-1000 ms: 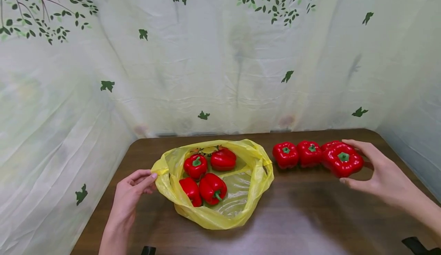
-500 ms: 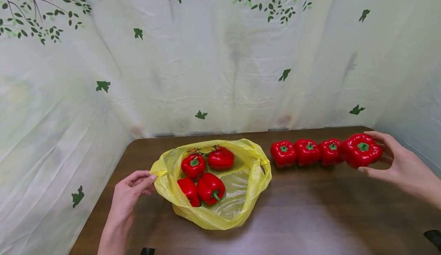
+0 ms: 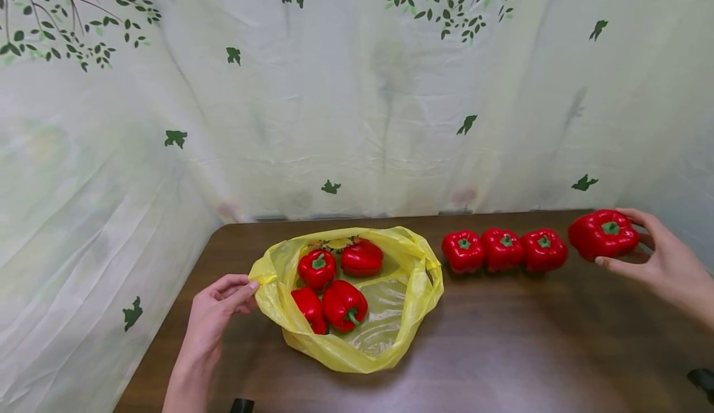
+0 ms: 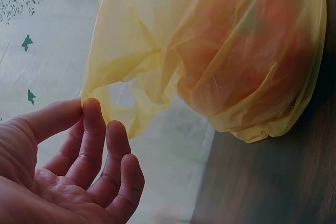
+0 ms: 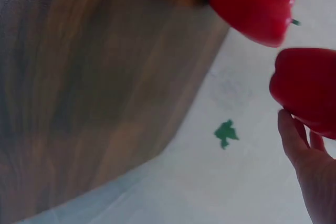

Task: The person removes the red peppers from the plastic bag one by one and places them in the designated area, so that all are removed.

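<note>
My left hand [image 3: 217,314] pinches the left handle of a yellow plastic bag [image 3: 413,314] between thumb and index finger; the left wrist view shows the handle loop [image 4: 149,116] stretched from the fingertips. Inside the wide mouth of the bag lie several red bell peppers [image 3: 344,305]. At the right, my right hand [image 3: 661,258] grips another red bell pepper [image 3: 602,234], green stem up, thumb in front and fingers behind. It hovers just right of a row of three red bell peppers [image 3: 543,250] on the table. In the right wrist view the held bell pepper [image 5: 310,90] is partly cut off.
A dark brown wooden table [image 3: 480,351] carries everything. Behind it and at both sides hangs a pale curtain [image 3: 346,103] printed with leaves and branches. The bag stands left of the row of peppers, near the table's back half.
My right hand has carried its bell pepper rightward, from in front of the rightmost pepper in the row to beside it, uncovering that pepper. The left hand keeps its pinch on the bag.
</note>
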Motion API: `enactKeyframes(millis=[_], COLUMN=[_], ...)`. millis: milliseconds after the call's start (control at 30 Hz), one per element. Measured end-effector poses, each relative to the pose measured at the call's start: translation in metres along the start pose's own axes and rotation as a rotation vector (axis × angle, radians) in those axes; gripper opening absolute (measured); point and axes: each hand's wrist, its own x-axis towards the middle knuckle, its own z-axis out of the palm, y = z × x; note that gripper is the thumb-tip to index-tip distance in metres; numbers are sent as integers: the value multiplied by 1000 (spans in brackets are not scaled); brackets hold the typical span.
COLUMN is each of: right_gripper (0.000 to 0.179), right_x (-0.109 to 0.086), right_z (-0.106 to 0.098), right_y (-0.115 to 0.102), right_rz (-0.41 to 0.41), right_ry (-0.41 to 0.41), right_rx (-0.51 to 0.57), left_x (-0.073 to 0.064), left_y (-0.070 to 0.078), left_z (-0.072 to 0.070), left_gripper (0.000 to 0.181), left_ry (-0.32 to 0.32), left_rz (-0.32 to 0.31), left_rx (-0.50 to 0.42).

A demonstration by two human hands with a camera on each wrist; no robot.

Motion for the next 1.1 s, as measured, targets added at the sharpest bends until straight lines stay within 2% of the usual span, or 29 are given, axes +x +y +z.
enactKeyframes(millis=[267,600,967,1100], right_gripper=[91,90,93,93], right_x=[0,6,9,9], right_z=[8,24,38,42], right_y=[20,51,60,61], right_rz=[69,120,135,117], right_ry=[64,-9,-38,-42], right_rx=[32,0,-12,-2], left_x=[0,0,0,0], left_y=[1,-2,-3,-2], left_z=[2,0,1,1], left_gripper=[24,23,22,23], left_ry=[6,6,10,10], left_rz=[-1,-9,-7,-9], left_rx=[13,10,13,10])
